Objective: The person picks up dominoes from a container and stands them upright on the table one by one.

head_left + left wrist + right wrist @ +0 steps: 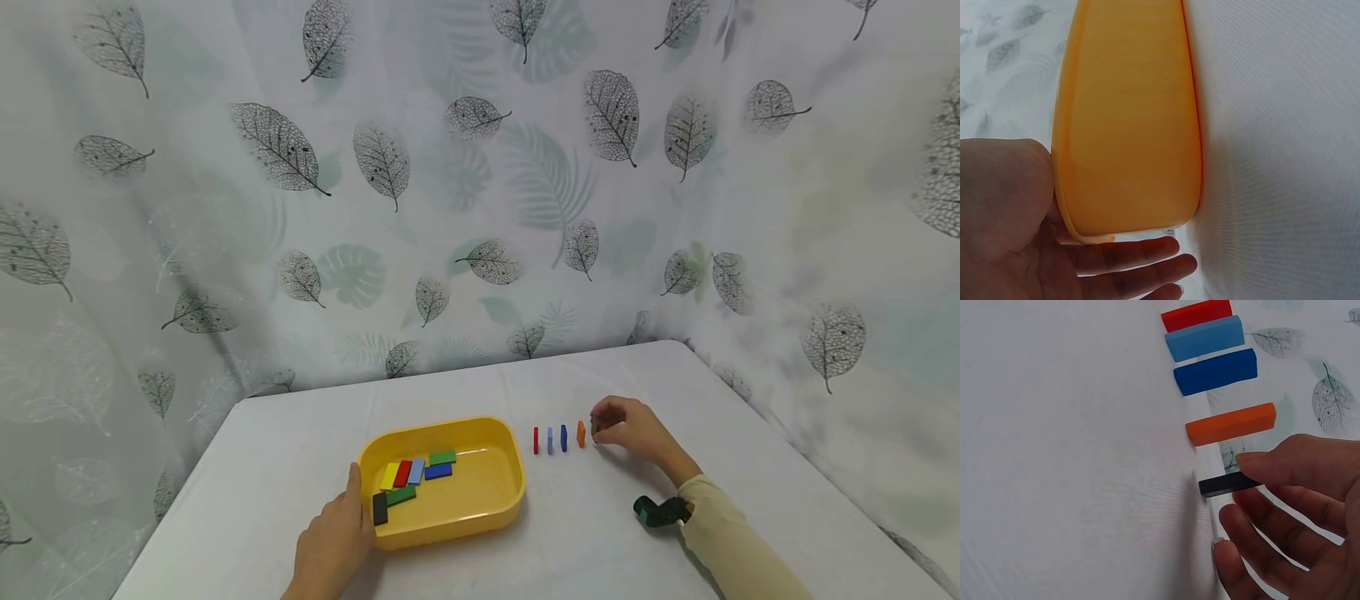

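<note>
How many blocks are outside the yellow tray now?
5: a red block, a light blue block, a dark blue block and an orange block stand in a row beside the tray; the right hand pinches a black block. That hand could hide more.

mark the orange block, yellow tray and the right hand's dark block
orange block (1232, 427), right wrist view, long side
yellow tray (476, 492), head view, bare floor
dark block (1223, 485), right wrist view, exposed end

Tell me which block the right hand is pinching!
The black block beside the standing orange block, not the black one in the yellow tray. The right hand pinches only this one.
</note>
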Tool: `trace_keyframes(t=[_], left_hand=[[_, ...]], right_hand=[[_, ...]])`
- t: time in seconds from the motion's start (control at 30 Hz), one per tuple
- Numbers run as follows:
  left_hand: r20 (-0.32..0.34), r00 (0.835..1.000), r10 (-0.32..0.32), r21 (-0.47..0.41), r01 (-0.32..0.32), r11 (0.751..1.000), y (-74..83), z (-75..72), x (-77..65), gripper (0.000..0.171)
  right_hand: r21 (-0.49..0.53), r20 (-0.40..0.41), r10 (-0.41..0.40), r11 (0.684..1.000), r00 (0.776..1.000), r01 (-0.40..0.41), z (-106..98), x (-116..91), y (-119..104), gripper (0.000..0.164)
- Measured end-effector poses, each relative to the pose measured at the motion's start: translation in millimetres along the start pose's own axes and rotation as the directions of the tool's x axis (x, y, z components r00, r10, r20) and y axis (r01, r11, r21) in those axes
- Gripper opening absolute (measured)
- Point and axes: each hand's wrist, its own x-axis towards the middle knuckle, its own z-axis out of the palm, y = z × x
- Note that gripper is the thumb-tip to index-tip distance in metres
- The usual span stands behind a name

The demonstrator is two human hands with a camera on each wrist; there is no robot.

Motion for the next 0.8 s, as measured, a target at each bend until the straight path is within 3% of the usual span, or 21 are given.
trace_keyframes(t=[0.2,0.47,0.63,0.8], left_hand=[[0.002,1.0,0.006,-0.002,-0.006,1.0,-1.3,0.8,0.8,0.064],[-0.008,1.0,0.01,0.003,-0.01,1.0,-0.9,0.3,2.0,0.064],[-0.01,1.0,0.006,0.01,-0.006,1.0,-1.7,0.9,2.1,0.064],[-0.004,1.0,0.003,0.015,-0.003,1.0,-2.3,2.8,2.7,0.064]], right_hand=[[-0.068,-0.05,-0.037,0.997,0.998,0.034,-5,0,-25,0.033],[-0.124,-0.131,-0.217,0.972,0.967,0.201,20,-1,-96,0.032],[-0.1,-0.088,-0.331,0.941,0.94,0.322,47,3,-128,0.029],[-0.046,-0.007,-0.408,0.912,0.913,0.407,74,11,-146,0.024]])
